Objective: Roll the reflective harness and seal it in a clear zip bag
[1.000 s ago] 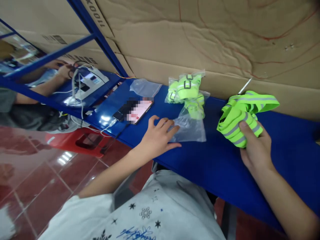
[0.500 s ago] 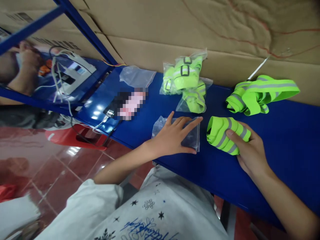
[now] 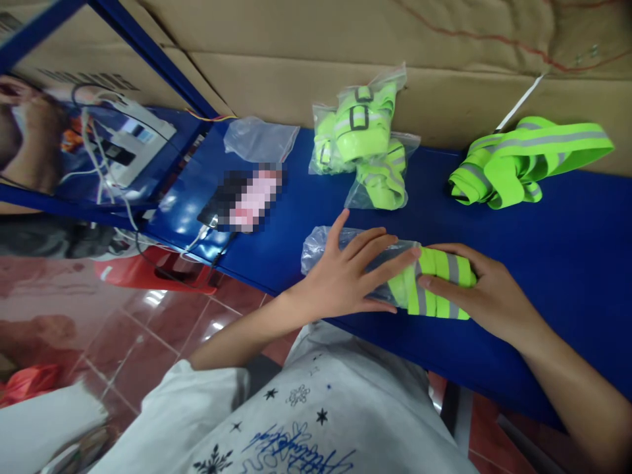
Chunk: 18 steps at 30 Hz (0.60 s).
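The left hand [image 3: 345, 280] lies over a clear bag [image 3: 315, 247], palm down with its fingers spread, its grip open and pressing on the plastic. The right hand [image 3: 486, 289] has its grip closed around a folded strap [image 3: 442, 283], bright green with grey bands, thumb on top. The folded strap is at the right end of the clear bag, its left end overlapping the plastic; I cannot tell how far it goes inside. Both rest on or just over the blue surface [image 3: 567, 263].

Beyond the clear bag sit packed straps [image 3: 363, 128] in plastic, black buckles showing on some. Beyond the bag and well to its right is a loose strap [image 3: 523, 164], partly heaped, with one loop sticking out. To the left of the bag, a phone [image 3: 251, 201] shows a blurred screen, and a second bag [image 3: 261, 138] lies flat beyond it. Farther left of the clear bag are a white box [image 3: 143, 141] with cables and a co-worker's hand [image 3: 42, 112].
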### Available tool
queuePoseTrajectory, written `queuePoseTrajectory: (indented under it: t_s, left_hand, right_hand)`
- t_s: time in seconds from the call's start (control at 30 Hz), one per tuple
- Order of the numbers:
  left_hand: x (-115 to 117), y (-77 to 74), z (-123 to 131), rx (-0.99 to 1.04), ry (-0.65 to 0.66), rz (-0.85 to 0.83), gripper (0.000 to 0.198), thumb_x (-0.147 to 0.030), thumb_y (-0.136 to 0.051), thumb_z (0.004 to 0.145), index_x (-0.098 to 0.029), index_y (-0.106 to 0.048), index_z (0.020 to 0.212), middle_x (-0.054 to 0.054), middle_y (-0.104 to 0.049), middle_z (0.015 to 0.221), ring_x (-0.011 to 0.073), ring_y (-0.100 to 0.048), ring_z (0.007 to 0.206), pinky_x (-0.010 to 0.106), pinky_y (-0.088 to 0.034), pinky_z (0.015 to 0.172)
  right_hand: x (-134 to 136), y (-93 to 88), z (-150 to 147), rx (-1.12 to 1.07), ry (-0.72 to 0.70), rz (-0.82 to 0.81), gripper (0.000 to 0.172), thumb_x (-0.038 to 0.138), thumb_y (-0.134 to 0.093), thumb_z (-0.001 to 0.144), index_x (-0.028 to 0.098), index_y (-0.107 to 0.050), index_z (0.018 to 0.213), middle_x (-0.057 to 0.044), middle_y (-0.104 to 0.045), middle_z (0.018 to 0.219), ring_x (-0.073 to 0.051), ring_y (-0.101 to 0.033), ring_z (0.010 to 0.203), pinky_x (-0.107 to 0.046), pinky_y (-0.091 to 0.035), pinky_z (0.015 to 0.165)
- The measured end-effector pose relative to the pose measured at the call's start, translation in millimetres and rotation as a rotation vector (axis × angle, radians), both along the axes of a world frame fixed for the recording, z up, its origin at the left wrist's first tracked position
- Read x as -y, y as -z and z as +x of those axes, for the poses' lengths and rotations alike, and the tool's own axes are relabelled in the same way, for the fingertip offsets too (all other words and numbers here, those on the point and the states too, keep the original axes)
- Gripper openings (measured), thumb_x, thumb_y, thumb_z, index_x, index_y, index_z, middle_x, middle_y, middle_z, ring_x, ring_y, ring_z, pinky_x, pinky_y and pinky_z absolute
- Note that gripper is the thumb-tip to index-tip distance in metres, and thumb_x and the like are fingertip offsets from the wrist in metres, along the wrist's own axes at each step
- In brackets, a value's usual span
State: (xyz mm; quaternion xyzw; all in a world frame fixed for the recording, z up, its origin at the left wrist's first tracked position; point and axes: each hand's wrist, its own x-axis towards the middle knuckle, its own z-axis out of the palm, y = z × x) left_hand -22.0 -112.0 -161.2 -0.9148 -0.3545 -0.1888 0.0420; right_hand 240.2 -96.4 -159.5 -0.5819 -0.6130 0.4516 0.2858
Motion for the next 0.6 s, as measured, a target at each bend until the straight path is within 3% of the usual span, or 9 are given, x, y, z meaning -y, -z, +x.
queuePoseTrajectory:
  t_s: [0.1,0.17,0.3,0.37,0.47,0.6]
  left_hand:
    - [-1.8,1.2,6.9,-0.005,0.031,-0.005,0.087,-0.075,-0.053,0.099,-0.018,-0.037,0.163,0.016,-0.065,0.142,0.0328,-0.057,0.140,0.068,-0.007,0.134]
    - [-6.2,0.6,8.3,0.017,0.027,-0.019,0.099,-0.079,-0.055,0.094,-0.015,-0.031,0.166,0.020,-0.063,0.144,0.0349,-0.056,0.141,0.068,-0.011,0.133]
    - [-16.2,-5.6,6.4,-0.014,0.059,-0.118,0.118,-0.084,-0.057,0.089,-0.010,-0.014,0.170,0.026,-0.050,0.159,0.0374,-0.048,0.150,0.064,-0.016,0.133]
    - [-18.9,-9.7,7.6,-0.041,0.092,-0.115,0.116,-0.082,-0.055,0.092,-0.008,-0.012,0.170,0.024,-0.056,0.154,0.0349,-0.055,0.143,0.058,-0.025,0.130]
    - [-21.1,-16.8,12.4,-0.089,0.094,-0.061,0.114,-0.083,-0.053,0.092,-0.006,-0.019,0.169,0.022,-0.063,0.146,0.0329,-0.062,0.131,0.050,-0.038,0.121]
    - [-23.5,-27.7,15.8,-0.209,0.048,-0.064,0.115,-0.081,-0.062,0.087,-0.013,-0.020,0.170,0.022,-0.055,0.155,0.0343,-0.054,0.142,0.048,-0.039,0.118]
  right_hand:
    - [3.2,-1.5,-1.1,0.067,0.012,0.128,0.052,0.058,-0.085,0.077,0.027,-0.075,0.118,-0.005,-0.079,0.110,-0.025,-0.074,0.089,-0.035,-0.061,0.072]
    - [5.9,-2.2,-2.5,0.104,-0.010,0.209,0.052,0.053,-0.085,0.080,0.028,-0.072,0.123,-0.006,-0.078,0.115,-0.027,-0.074,0.096,-0.039,-0.062,0.079]
    - [11.3,-3.3,-6.6,0.086,-0.075,0.232,0.056,0.049,-0.086,0.080,0.028,-0.067,0.128,-0.008,-0.075,0.123,-0.029,-0.074,0.104,-0.041,-0.063,0.083]
    - [12.5,-2.4,-9.0,0.028,-0.030,0.225,0.058,0.047,-0.087,0.079,0.028,-0.066,0.129,-0.009,-0.072,0.129,-0.030,-0.072,0.111,-0.042,-0.063,0.087]
    - [10.1,3.4,-11.6,-0.141,0.105,0.105,0.058,0.048,-0.089,0.076,0.028,-0.068,0.126,-0.008,-0.073,0.128,-0.029,-0.072,0.111,-0.042,-0.064,0.088]
    - [2.4,14.8,-11.6,-0.421,0.265,-0.181,0.057,0.058,-0.088,0.076,0.028,-0.070,0.122,-0.005,-0.077,0.111,-0.026,-0.076,0.094,-0.039,-0.065,0.077]
